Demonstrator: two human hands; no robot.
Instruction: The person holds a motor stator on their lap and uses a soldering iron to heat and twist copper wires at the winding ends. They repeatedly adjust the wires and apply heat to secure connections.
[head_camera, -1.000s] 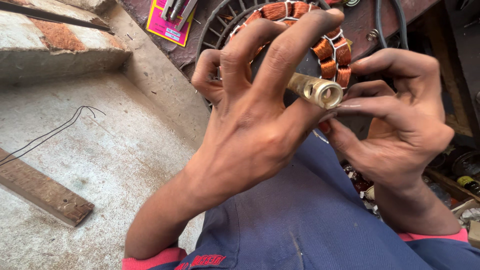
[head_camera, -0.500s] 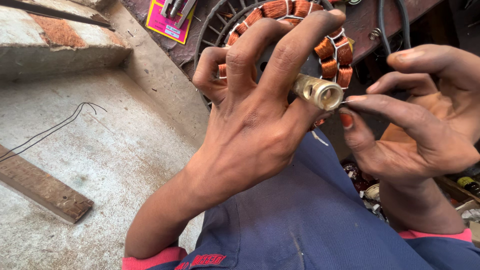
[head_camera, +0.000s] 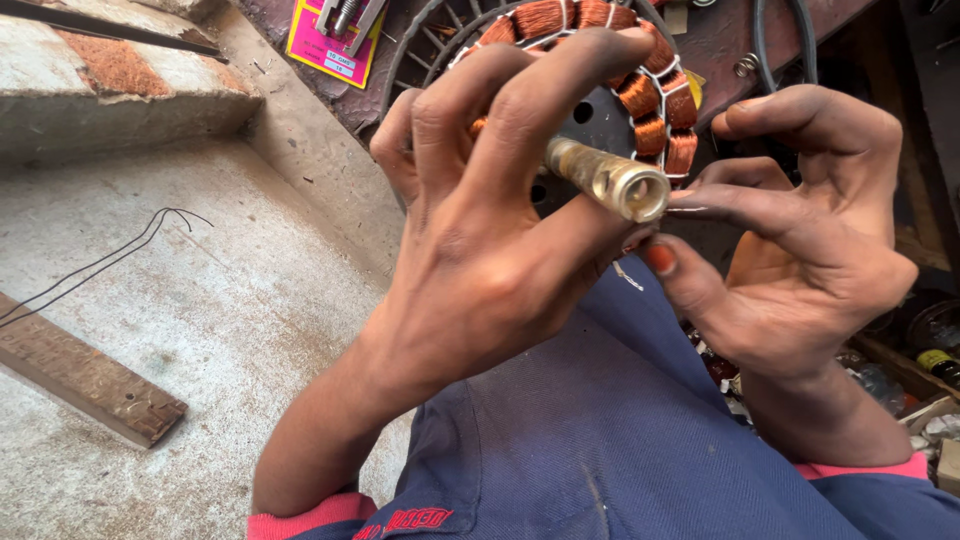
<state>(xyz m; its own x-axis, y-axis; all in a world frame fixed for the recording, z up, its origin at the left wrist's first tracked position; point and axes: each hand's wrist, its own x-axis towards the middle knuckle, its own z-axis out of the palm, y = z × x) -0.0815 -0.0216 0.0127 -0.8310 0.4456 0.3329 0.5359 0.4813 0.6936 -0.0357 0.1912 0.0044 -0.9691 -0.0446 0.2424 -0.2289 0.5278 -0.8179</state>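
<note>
Stator (head_camera: 640, 70) gripped, left hand (head_camera: 480, 260) | right hand (head_camera: 800, 270) beside | wood strip (head_camera: 80, 375) left

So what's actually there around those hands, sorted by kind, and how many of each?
Hands: 2, left hand and right hand
Brass shaft: 1
Copper-wound stator: 1
Wooden strip: 1
Loose black wire: 1
Pink tool card: 1
Total: 7

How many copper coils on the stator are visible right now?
5, partly: one at top, one beside it, and three down the right edge. The left hand probably hides more.
</note>
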